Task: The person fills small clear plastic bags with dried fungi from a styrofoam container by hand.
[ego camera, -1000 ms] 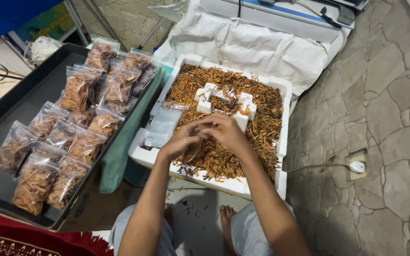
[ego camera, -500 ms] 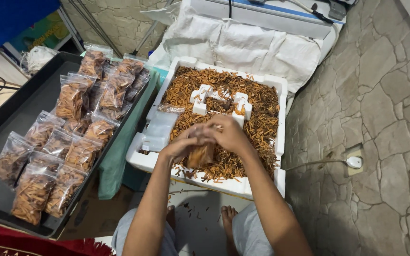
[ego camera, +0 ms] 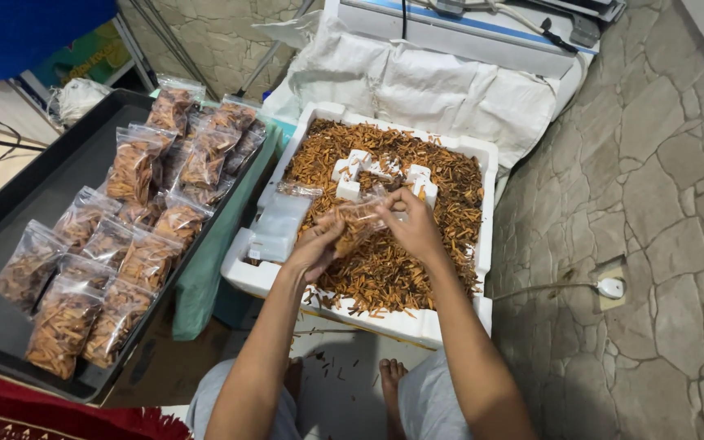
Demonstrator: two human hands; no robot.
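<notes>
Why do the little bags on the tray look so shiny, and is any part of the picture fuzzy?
In the head view, light from above glints off the clear plastic of the filled bags on the black tray; the small bag between the left hand and right hand is a bit smeared; the blue shape at top left is close and soft.

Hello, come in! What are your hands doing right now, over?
Left hand and right hand both grip a small clear bag, part-filled with orange-brown snack sticks, above the white foam box. Nothing blocking. Filled bags on black tray, over.
</notes>
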